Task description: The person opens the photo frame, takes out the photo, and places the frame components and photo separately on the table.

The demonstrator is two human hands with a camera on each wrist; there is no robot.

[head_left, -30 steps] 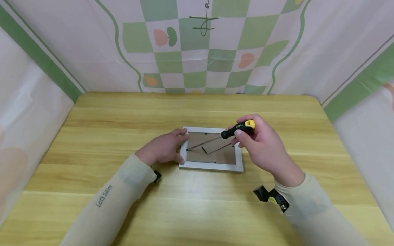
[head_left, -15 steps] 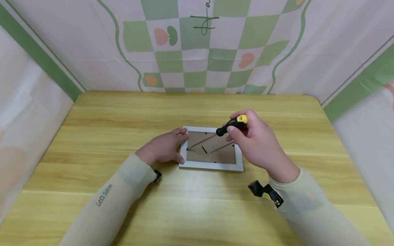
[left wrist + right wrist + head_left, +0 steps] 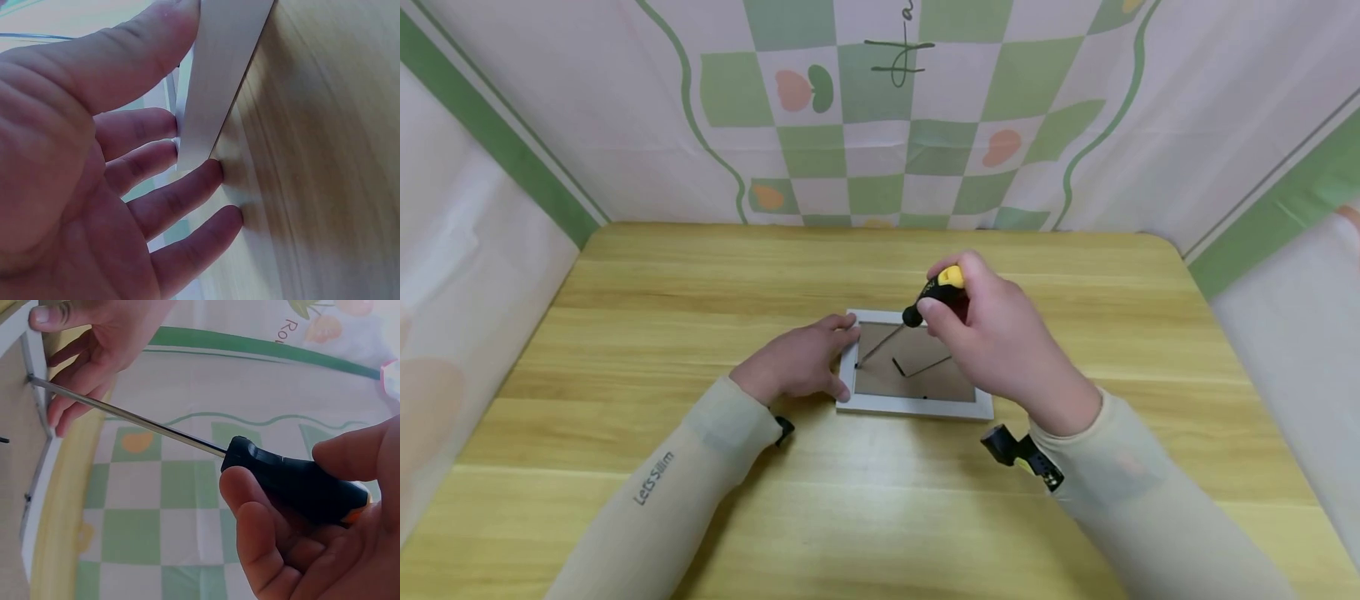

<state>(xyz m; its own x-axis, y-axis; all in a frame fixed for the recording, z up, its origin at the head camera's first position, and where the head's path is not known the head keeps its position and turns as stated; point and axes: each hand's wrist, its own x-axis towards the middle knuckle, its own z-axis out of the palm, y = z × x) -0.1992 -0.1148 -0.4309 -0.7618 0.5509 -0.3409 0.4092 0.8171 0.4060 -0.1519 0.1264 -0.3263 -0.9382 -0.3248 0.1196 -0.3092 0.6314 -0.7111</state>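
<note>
A white picture frame lies face down on the wooden table, its brown backing board showing. My left hand rests along the frame's left end, thumb by the near corner and fingers by the far one. In the left wrist view those fingers are fairly straight, tips against the frame's edge. My right hand grips the black and yellow handle of a screwdriver. Its thin shaft slants down to the small dark tab at the left inner edge, tip right at that tab.
A thin dark stand wire crosses the backing board. Another small dark tab sits at the near inner edge. The wooden table extends around the frame, up to a green and white checked curtain behind.
My right hand has moved left and away from me, bringing the screwdriver handle up steeper while its tip stays at the left tab. My left hand and the frame have kept their place.
</note>
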